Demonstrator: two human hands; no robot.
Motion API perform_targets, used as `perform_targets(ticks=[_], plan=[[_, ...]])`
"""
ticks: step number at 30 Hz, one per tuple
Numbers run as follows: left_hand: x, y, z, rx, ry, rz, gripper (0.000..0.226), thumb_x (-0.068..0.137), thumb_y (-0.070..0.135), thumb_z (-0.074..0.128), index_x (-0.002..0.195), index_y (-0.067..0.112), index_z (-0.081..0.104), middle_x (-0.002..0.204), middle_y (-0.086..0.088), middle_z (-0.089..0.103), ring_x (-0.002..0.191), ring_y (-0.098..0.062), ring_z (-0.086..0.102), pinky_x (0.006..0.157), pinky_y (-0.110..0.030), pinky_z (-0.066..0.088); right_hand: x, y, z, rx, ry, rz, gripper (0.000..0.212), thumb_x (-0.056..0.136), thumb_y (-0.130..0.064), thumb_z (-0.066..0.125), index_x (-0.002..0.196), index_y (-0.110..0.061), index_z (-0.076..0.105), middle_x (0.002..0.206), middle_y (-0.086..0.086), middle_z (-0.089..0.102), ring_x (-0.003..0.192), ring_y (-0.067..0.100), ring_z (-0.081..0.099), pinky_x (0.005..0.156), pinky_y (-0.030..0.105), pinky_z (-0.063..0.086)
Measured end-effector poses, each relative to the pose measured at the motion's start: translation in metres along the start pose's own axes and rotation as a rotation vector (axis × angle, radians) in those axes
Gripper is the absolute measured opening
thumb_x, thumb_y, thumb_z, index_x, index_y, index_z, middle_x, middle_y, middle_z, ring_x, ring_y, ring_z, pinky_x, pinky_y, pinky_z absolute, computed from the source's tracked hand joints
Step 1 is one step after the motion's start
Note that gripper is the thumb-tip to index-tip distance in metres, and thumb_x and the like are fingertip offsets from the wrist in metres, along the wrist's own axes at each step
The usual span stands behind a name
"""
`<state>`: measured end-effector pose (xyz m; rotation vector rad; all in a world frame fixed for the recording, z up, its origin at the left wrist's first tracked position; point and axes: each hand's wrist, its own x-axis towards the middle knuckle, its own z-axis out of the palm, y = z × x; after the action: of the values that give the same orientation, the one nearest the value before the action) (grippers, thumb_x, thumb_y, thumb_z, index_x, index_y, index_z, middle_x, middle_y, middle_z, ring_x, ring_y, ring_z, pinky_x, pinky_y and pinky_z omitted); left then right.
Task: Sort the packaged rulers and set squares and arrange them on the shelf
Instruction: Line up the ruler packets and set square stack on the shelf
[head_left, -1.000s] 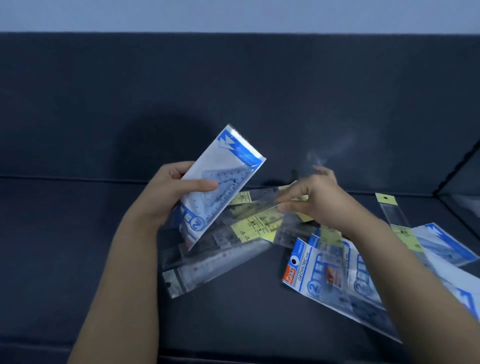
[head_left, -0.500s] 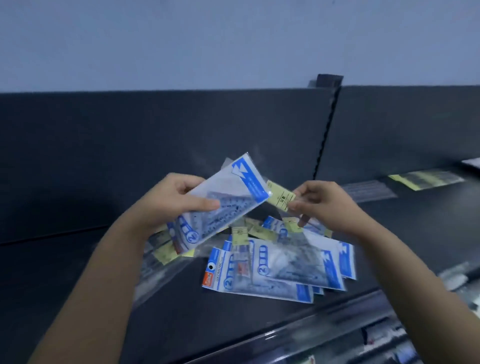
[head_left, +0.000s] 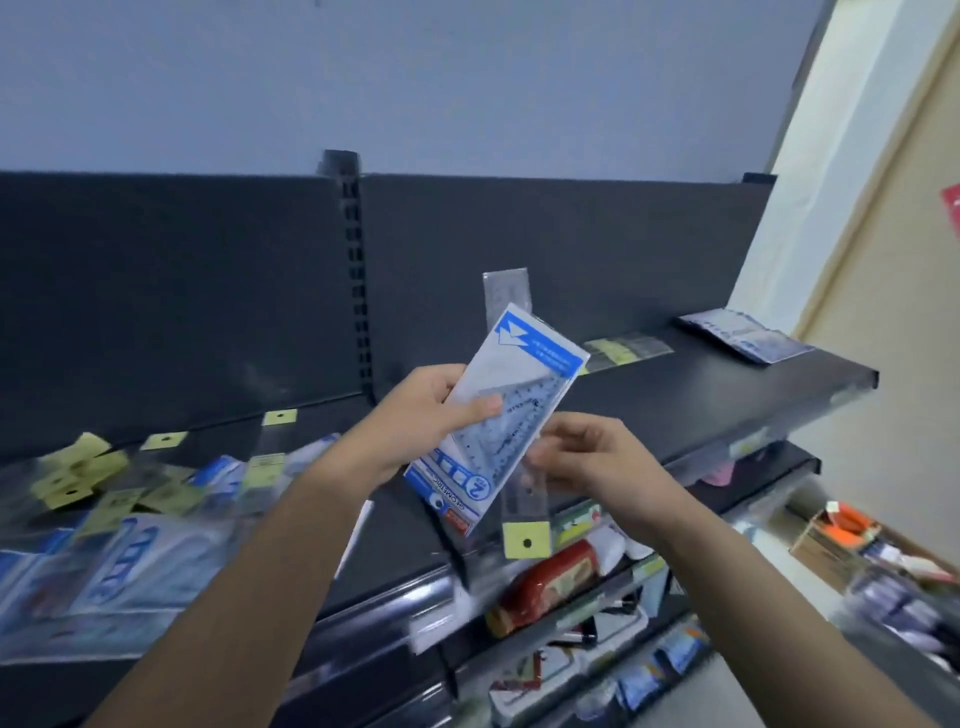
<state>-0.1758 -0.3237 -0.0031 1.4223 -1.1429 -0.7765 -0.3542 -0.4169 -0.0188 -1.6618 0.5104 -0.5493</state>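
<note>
Set-square packet (head_left: 511, 410) tilts in left hand (head_left: 421, 415), thumb across it; right hand (head_left: 597, 462) pinches ruler packet (head_left: 524, 512) upright.

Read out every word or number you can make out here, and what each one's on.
"GEOMETRIC": lower blue band of the set square packet in the left hand.
"2": white circle on that same band.
Too small or blurred: white print on its top band, the yellow tags on the shelf, the label of the red bottle, the ruler packet in the right hand.
</note>
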Motion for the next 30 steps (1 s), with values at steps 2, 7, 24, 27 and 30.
perform_targets(ticks=[2,7,24,27,30], plan=[[0.023,0.003,0.033,0.018,0.008,0.012,0.020,0.088,0.015,0.067,0.107,0.007,0.068,0.100,-0.012,0.074,0.092,-0.031,0.071,0.087,-0.051,0.054,-0.002,0.007,-0.033,0.032,0.007,0.015,0.019,0.085,0.005,0.061,0.103,0.001,0.067,0.088,0.014,0.070,0.070,0.018,0.066,0.064,0.026,0.056],[0.074,0.002,0.087,0.059,-0.037,-0.015,0.015,0.088,0.018,0.068,0.102,0.012,0.069,0.096,-0.008,0.075,0.087,-0.027,0.072,0.085,-0.053,0.055,0.004,0.025,-0.104,0.192,-0.023,0.115,0.024,0.084,0.009,0.059,0.106,0.004,0.064,0.104,0.026,0.066,0.086,0.031,0.066,0.073,0.034,0.059],[0.284,-0.017,0.137,0.562,-0.472,-0.070,0.016,0.081,0.019,0.076,0.089,0.012,0.065,0.091,-0.008,0.074,0.074,-0.016,0.069,0.066,-0.033,0.052,0.168,0.028,-0.313,-0.152,0.007,0.232,0.009,0.083,0.007,0.062,0.090,0.001,0.063,0.067,0.004,0.063,0.050,0.005,0.058,0.047,0.016,0.048],[0.300,-0.035,0.140,0.511,-0.358,-0.066,0.022,0.073,0.016,0.083,0.083,0.018,0.063,0.087,-0.004,0.075,0.073,-0.014,0.069,0.068,-0.030,0.053,0.190,0.045,-0.346,-0.066,0.035,0.212,0.010,0.081,0.003,0.064,0.089,-0.002,0.064,0.069,0.003,0.065,0.058,0.010,0.060,0.052,0.019,0.051],[0.310,-0.051,0.138,0.528,-0.227,-0.098,0.034,0.061,0.021,0.091,0.083,0.019,0.065,0.078,0.003,0.072,0.067,-0.009,0.064,0.064,-0.029,0.051,0.212,0.060,-0.378,-0.030,0.079,0.209,0.012,0.081,0.003,0.063,0.087,-0.007,0.066,0.070,0.002,0.068,0.059,0.009,0.062,0.052,0.018,0.051]])
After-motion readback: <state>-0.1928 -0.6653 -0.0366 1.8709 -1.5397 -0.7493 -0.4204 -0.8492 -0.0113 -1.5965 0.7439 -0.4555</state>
